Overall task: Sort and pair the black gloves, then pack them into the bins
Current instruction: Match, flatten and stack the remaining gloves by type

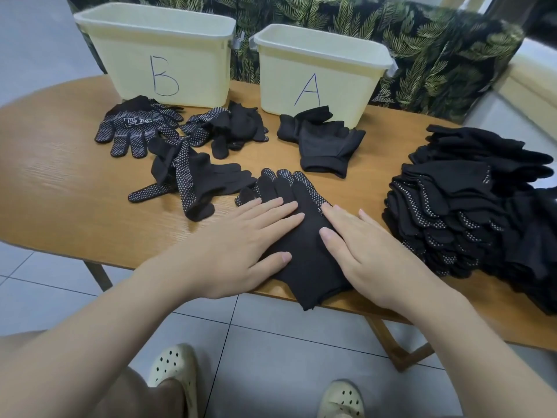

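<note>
A black dotted glove pair (297, 236) lies flat at the table's near edge, fingers pointing away, cuff hanging slightly over the edge. My left hand (241, 245) presses flat on its left side and my right hand (370, 251) rests flat on its right side, fingers spread, neither gripping. A tall pile of black gloves (473, 212) sits at the right. Loose dotted gloves (187, 182) lie left of centre, with more in front of bin B (138, 128) (232, 128). A plain black pair (325, 140) lies before bin A (316, 70). Bin B (156, 52) stands at the back left.
The wooden table (60, 182) is oval, with its near edge just under my wrists. A leaf-patterned backdrop (437, 55) stands behind the bins. Tiled floor and my feet in cream clogs (174, 369) show below.
</note>
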`<act>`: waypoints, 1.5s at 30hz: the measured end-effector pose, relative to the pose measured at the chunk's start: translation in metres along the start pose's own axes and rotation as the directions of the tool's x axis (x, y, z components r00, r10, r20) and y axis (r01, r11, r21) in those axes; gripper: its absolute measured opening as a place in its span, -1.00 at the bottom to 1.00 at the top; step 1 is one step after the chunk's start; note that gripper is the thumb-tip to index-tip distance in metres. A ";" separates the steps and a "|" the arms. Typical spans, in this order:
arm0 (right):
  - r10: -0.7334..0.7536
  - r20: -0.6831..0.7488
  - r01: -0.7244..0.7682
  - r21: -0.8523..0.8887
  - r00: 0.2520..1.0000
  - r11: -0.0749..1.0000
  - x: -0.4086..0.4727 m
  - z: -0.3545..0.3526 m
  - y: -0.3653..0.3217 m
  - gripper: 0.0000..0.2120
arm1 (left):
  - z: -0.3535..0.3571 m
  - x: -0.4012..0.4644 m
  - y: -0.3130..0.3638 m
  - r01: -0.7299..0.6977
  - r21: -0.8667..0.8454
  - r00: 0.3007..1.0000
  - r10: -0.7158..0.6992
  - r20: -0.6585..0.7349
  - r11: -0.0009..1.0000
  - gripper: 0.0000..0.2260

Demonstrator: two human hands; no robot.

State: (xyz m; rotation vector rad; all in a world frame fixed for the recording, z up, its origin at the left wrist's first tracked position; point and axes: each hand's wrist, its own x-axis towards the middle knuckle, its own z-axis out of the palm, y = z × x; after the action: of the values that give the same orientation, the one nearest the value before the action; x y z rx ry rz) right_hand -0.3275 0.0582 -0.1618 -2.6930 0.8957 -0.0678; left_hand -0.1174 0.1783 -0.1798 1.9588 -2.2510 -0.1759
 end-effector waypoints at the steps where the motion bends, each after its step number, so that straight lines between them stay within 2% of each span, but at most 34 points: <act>1: 0.011 -0.006 -0.011 -0.019 1.000 1.000 -0.002 0.000 -0.001 -0.44 | -0.001 -0.001 0.000 -0.001 -0.009 1.000 0.001 0.000 1.000 -0.35; 5: 0.027 -0.032 -0.030 -0.098 0.999 0.995 -0.007 0.004 -0.001 -0.47 | -0.002 -0.002 0.002 0.002 -0.019 1.000 -0.002 0.000 1.000 -0.35; 10: 0.022 -0.131 -0.040 -0.139 0.991 0.989 -0.009 0.007 0.001 -0.56 | -0.003 -0.003 0.004 0.010 -0.029 1.000 -0.011 -0.008 1.000 -0.35; 12: 0.013 -0.189 -0.040 -0.141 0.982 0.989 -0.008 0.008 -0.002 -0.63 | -0.006 -0.003 -0.001 0.059 -0.060 0.995 -0.064 -0.075 0.996 -0.34; 14: -0.011 -0.250 -0.022 -0.130 0.968 0.991 -0.005 0.008 -0.005 -0.61 | -0.012 -0.002 -0.012 0.125 -0.075 0.977 -0.136 -0.167 0.989 -0.37; 18: -0.049 -0.325 0.023 -0.083 0.944 0.996 0.008 -0.001 -0.011 -0.66 | -0.023 0.007 -0.035 0.255 -0.150 0.914 -0.289 -0.284 0.955 -0.58; 21: -0.113 -0.309 0.099 -0.061 0.944 0.993 0.017 -0.003 -0.022 -0.69 | -0.025 0.017 -0.047 0.311 -0.250 0.873 -0.380 -0.307 0.917 -0.71; 26: -0.230 -0.241 0.224 -0.052 0.943 0.973 0.020 0.009 -0.034 -0.69 | -0.026 0.027 -0.052 0.340 -0.382 0.854 -0.452 -0.257 0.859 -0.85; 30: -0.249 -0.231 0.248 -0.032 0.941 0.968 0.020 0.020 -0.033 -0.68 | -0.028 0.030 -0.052 0.358 -0.434 0.850 -0.481 -0.215 0.827 -0.87; 34: -0.235 -0.223 0.243 0.008 0.946 0.970 0.020 0.026 -0.028 -0.57 | -0.029 0.028 -0.056 0.393 -0.455 0.837 -0.516 -0.183 0.799 -0.86; 45: -0.238 -0.247 0.251 0.023 0.939 0.968 0.021 0.032 -0.026 -0.53 | -0.033 0.032 -0.067 0.419 -0.445 0.804 -0.551 -0.223 0.791 -0.86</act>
State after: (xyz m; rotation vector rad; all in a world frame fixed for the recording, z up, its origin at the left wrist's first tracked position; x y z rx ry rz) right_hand -0.2913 0.0746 -0.1857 -2.7697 0.6044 -0.4782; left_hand -0.0499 0.1381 -0.1593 2.1113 -1.3304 -0.2753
